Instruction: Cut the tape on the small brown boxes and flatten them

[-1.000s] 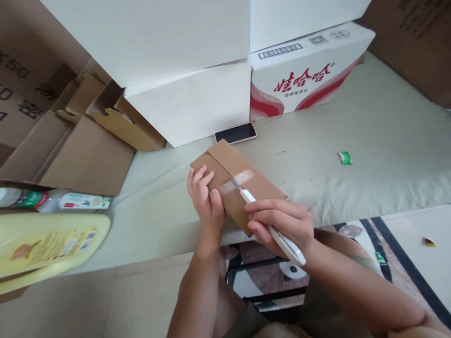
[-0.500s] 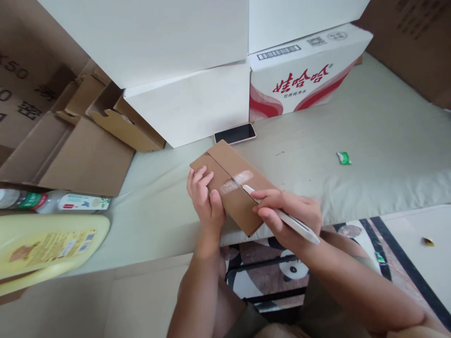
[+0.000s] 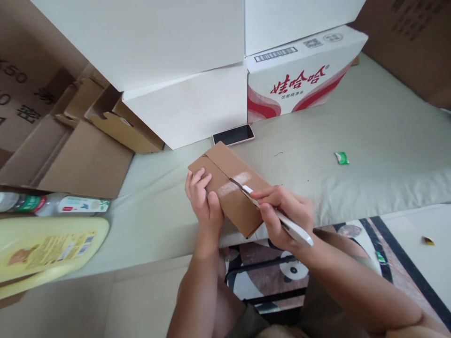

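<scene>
Evidently one carton, one cutter, two hands

Clearly, both hands are occupied. One right hand [image 3: 287, 213] pinches one white cutter [image 3: 296, 231] between thumb and fingers; the handle's butt sticks out behind the grip, and its front end lies at the seam of one small brown carton [image 3: 237, 213]. That carton sits right under the grip, tilted to the view, its two top flaps meeting along the seam. Clear tape [image 3: 227, 188] shows in two patches, one on each flap, just ahead of the cutter. One left hand [image 3: 204, 199] holds the carton's left edge, its fingers slightly parted over the nearer flap.

Just beyond the carton from both grips lies one phone [image 3: 233, 135], dark screen up. Past it stand four white boxes [image 3: 186, 108], stacked two by two, one of them with red printing. To the right of the right hand's grip, one green packet [image 3: 341, 158] lies alone on the pale cloth [image 3: 387, 155]. Well to the left of the left hand's hold, one yellow jug [image 3: 52, 244] lies on its side.
</scene>
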### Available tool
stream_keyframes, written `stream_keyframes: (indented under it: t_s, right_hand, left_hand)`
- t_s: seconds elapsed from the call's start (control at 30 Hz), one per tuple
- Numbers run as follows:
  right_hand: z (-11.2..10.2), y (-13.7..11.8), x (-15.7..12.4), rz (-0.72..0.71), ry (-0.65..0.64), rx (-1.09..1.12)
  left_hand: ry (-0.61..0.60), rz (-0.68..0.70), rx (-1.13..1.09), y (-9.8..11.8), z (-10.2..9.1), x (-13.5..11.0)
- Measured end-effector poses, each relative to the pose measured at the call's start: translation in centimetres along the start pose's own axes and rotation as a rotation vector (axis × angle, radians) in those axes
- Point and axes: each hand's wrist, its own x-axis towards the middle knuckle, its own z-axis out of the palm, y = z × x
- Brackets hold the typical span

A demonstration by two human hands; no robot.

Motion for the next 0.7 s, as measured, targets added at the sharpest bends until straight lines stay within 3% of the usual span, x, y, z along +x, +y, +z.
stream_keyframes:
  t_s: [0.2, 0.43, 0.7]
  right_hand:
    - [-0.09, -0.18, 0.35, 0.031, -0.017, 0.002]
    - [0.05, -0.56, 0.64, 0.028, -0.139, -0.043]
    - [0.08, 0.12, 0.29, -0.039, -0.008, -0.031]
  left_hand:
    - [-0.005, -0.017, 0.013, -0.01, -0.03, -0.04]
    - [0.003, -0.031, -0.008, -0.08, -0.06, -0.09]
    - [0.011, -0.033, -0.004, 0.05, 0.10, -0.02]
